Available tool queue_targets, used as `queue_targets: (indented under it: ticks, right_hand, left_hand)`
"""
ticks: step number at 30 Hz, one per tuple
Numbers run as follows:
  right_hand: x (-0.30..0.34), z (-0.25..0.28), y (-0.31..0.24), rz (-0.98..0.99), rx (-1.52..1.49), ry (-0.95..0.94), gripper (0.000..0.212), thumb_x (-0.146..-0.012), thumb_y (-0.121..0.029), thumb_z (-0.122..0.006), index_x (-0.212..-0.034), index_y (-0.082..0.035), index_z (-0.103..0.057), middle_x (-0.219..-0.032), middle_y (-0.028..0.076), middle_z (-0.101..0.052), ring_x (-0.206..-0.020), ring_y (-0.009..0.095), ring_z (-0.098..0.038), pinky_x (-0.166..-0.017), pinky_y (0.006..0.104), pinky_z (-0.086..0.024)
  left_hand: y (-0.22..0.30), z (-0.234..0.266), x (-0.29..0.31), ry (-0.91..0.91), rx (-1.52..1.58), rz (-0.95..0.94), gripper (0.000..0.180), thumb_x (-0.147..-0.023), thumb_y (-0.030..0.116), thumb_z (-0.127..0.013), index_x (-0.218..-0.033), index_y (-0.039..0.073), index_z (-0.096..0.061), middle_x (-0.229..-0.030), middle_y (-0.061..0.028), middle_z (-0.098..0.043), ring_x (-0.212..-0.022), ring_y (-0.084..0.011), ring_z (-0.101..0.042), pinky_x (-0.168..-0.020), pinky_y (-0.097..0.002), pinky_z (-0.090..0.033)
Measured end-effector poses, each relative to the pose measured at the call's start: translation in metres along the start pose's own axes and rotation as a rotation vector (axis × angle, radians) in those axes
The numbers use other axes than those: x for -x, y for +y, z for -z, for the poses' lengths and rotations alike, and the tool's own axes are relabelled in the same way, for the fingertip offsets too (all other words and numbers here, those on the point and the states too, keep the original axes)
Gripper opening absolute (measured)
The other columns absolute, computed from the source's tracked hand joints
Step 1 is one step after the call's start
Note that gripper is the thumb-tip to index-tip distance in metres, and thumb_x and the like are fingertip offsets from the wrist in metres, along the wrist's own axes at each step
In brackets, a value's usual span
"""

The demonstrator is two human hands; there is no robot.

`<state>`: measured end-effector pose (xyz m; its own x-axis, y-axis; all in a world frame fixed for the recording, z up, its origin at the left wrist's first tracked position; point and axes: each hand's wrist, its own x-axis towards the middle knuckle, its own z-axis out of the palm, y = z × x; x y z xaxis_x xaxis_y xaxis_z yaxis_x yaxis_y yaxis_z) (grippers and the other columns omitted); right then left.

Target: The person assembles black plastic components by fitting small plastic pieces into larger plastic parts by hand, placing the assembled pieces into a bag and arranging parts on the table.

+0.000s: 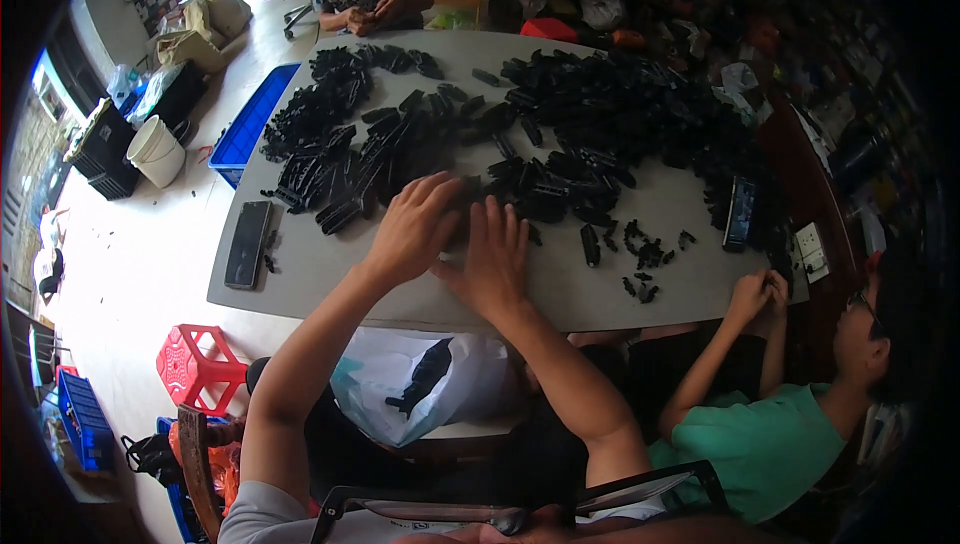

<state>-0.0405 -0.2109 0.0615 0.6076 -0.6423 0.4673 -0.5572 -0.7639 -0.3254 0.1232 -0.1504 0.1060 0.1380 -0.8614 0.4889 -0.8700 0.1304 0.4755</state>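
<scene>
Two bare hands work at the near edge of a spread of black parts (560,187) on the grey table (300,279). Left hand (413,228): fingers bent over the dark pieces; cannot tell whether anything is gripped beneath them. Right hand (493,257): open, fingers nearly straight and pointing away from the body, thumb toward the left hand; palm side hidden. Parts directly under the fingertips are dark and blurred.

Handling, judged: keep both hands low, fingers close together, and work a few pieces at a time, since the parts lie tangled and could drag neighbours along. Small black bits (648,252) right of the right hand are best left uncovered by larger pieces.

Orientation: most parts are elongated, with no common heading. Left of the left hand, a ribbed long piece (340,215) lies with its long axis from near-left to far-right. Beyond the right hand, a lone piece (590,245) runs roughly near to far. Which end is front: cannot tell.
</scene>
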Motion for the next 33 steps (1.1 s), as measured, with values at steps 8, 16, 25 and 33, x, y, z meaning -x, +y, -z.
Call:
queue_targets:
  ticks: [8,16,25,33]
  right_hand:
    - [-0.008,-0.008,0.007,-0.005,-0.012,-0.029,0.074,-0.09,-0.039,-0.077,-0.148,-0.001,-0.049,-0.154,0.023,-0.048,-0.148,0.048,-0.038,-0.123,0.0668,-0.026]
    - [-0.005,-0.006,0.016,0.111,-0.027,-0.016,0.051,-0.092,-0.028,-0.077,-0.135,-0.006,-0.06,-0.142,0.018,-0.057,-0.141,0.042,-0.046,-0.118,0.0617,-0.035]
    - [-0.006,-0.004,0.016,0.214,-0.11,-0.013,0.038,-0.088,-0.02,-0.078,-0.12,-0.006,-0.065,-0.135,0.017,-0.06,-0.137,0.04,-0.051,-0.116,0.0567,-0.038]
    - [-0.006,0.012,0.002,0.288,0.053,0.177,0.034,-0.088,-0.021,-0.078,-0.117,-0.006,-0.068,-0.128,0.015,-0.064,-0.127,0.039,-0.058,-0.112,0.0559,-0.043]
  left_hand:
    - [-0.033,-0.046,-0.048,-0.233,-0.275,-0.044,0.041,-0.104,0.028,-0.058,-0.141,0.012,-0.064,-0.155,-0.0153,-0.055,-0.147,-0.0357,-0.046,-0.124,-0.0577,-0.028]
    - [-0.041,-0.026,-0.008,-0.165,-0.16,-0.051,0.024,-0.102,0.023,-0.061,-0.116,0.008,-0.074,-0.129,-0.0113,-0.07,-0.124,-0.0319,-0.063,-0.114,-0.0456,-0.04]
    - [-0.023,0.008,0.049,-0.059,-0.075,-0.013,0.019,-0.097,0.018,-0.066,-0.108,0.005,-0.074,-0.126,-0.0129,-0.071,-0.121,-0.033,-0.064,-0.111,-0.0466,-0.044]
    - [-0.02,0.014,0.068,0.016,-0.091,-0.035,0.02,-0.096,0.021,-0.068,-0.103,0.004,-0.074,-0.123,-0.0148,-0.07,-0.126,-0.0346,-0.061,-0.113,-0.0483,-0.043]
